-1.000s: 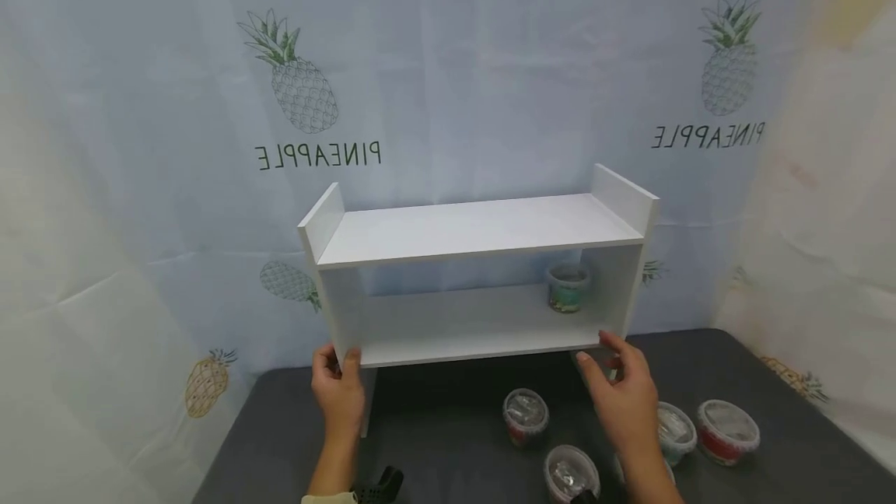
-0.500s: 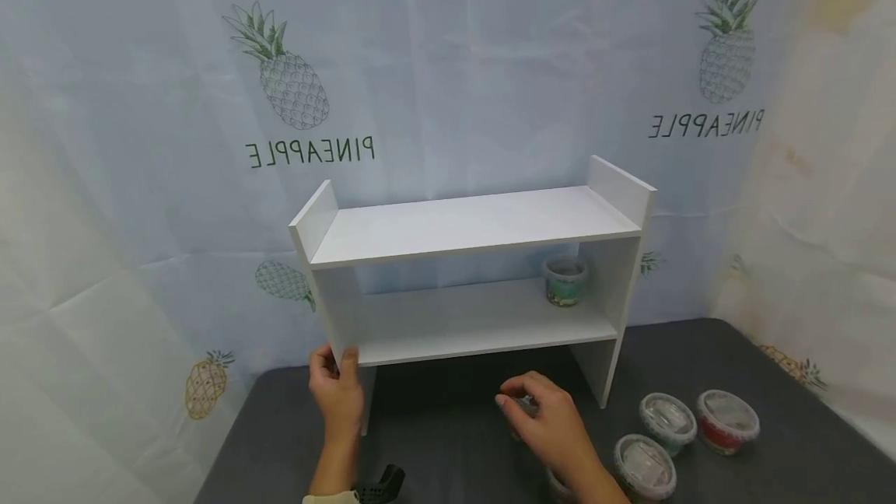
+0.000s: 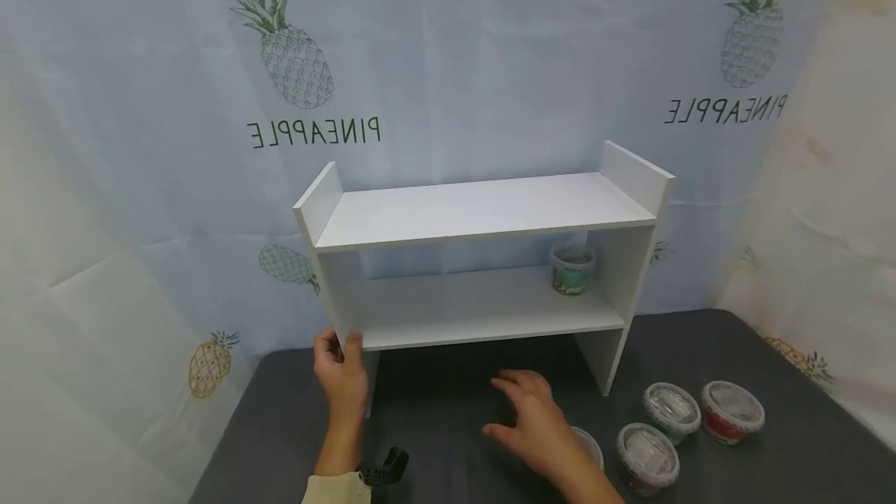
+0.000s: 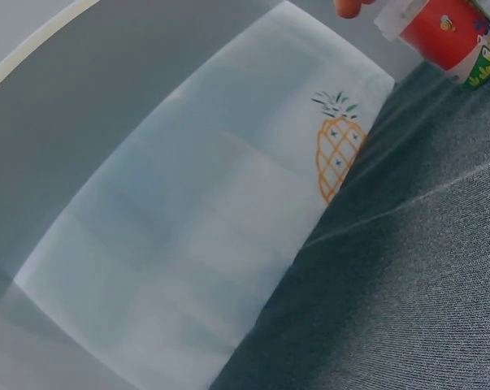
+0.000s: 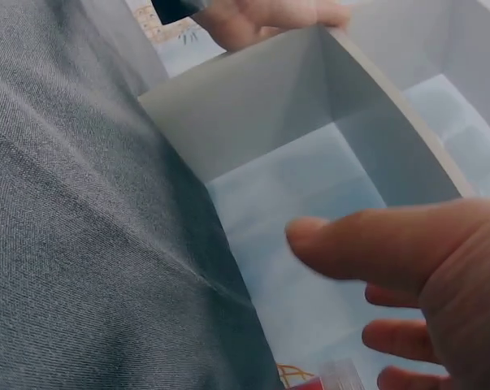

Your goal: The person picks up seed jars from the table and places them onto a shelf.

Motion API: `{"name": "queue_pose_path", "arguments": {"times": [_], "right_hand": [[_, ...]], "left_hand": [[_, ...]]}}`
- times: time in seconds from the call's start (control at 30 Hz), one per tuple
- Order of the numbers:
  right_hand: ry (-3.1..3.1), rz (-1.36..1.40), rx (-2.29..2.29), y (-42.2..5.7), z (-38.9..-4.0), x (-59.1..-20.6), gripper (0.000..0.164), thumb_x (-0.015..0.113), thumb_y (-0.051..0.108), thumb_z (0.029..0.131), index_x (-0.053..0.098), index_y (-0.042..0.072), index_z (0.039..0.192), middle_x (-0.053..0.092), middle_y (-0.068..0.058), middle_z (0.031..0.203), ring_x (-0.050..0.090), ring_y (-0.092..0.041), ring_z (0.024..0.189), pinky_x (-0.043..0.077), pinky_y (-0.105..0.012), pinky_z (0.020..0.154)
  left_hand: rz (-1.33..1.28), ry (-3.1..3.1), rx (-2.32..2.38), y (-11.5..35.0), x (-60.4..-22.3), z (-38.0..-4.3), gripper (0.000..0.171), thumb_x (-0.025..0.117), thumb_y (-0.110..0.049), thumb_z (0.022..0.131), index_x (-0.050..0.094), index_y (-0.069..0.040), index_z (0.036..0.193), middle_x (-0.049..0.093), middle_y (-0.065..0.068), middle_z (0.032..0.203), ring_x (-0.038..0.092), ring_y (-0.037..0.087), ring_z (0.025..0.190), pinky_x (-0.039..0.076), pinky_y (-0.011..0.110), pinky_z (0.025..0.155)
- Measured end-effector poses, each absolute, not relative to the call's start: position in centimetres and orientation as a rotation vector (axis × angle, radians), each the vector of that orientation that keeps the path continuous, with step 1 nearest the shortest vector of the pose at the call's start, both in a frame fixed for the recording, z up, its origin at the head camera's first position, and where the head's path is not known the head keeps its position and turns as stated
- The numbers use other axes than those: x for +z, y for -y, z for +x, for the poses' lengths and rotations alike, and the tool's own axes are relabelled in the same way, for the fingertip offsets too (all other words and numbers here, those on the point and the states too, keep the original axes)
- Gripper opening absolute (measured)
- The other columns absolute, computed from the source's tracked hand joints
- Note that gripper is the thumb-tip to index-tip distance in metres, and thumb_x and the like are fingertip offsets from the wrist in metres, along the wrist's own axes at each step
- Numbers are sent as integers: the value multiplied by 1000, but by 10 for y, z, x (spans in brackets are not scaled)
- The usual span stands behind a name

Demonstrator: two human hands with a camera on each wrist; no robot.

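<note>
Two hands, split jobs: left hand [image 3: 341, 379] steadies the shelf [image 3: 476, 208], right hand [image 3: 528, 418] is out at the red tub [image 4: 448, 36]. Reads as the reach step, pre-grasp.

Left grips the left panel [image 3: 341, 290] about level with the lower board [image 3: 455, 309]: thumb at the front, fingers round the outer side. Right is spread, thumb well off the fingers, no hold on anything. Left wrist view has a fingertip just beside the red tub's lid, small gap; head view mostly hides that tub behind the hand, so can't rule out contact elsewhere.

Next move, my call: bring the palm over, close thumb and fingers round the rim, lift straight up, left keeping the shelf put.

Shelf: upright, mid-bench [image 3: 434, 442], toward the back edge. Long axis left-right, roughly along that edge; open front faces the wearer. Shelf tub [image 3: 572, 274] upright on the lower board, by its right end.

Red tub: on the bench, right of its middle. Round, so no long axis in plan.

Wrist-side tub [image 3: 589, 446] half hidden by the right arm. Three more toward the bench's right edge, lids up: teal tub [image 3: 673, 413], near tub [image 3: 647, 457], far-right tub [image 3: 731, 412].
</note>
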State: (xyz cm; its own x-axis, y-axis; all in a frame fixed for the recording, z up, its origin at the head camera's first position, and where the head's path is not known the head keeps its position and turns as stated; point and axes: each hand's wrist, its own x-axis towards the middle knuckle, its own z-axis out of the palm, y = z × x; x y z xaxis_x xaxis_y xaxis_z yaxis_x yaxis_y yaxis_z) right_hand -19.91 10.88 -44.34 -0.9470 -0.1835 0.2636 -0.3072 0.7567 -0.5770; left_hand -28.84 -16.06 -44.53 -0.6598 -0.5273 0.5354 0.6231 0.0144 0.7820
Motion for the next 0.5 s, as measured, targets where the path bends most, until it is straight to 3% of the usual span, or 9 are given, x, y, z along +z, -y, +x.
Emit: {"name": "queue_pose_path", "arguments": {"times": [0.17,0.5], "right_hand": [[2768,352,863,-111,-202,-442,66,88,23,68,63,4,127,56,-13,135,46,-39,129,44,-55,98],[2760,411,791,-111,-201,-447,64,87,17,70,62,-2,126,53,-21,137,47,-44,127,41,-58,102]], "left_hand": [[-110,1450,-1790,160,-442,-290,18,58,4,91,55,1,108,57,-3,100,57,6,88,46,15,75],[-86,1456,-1782,160,-442,-289,17,60,4,91,55,0,106,57,-4,98,57,6,86,46,15,73]]}}
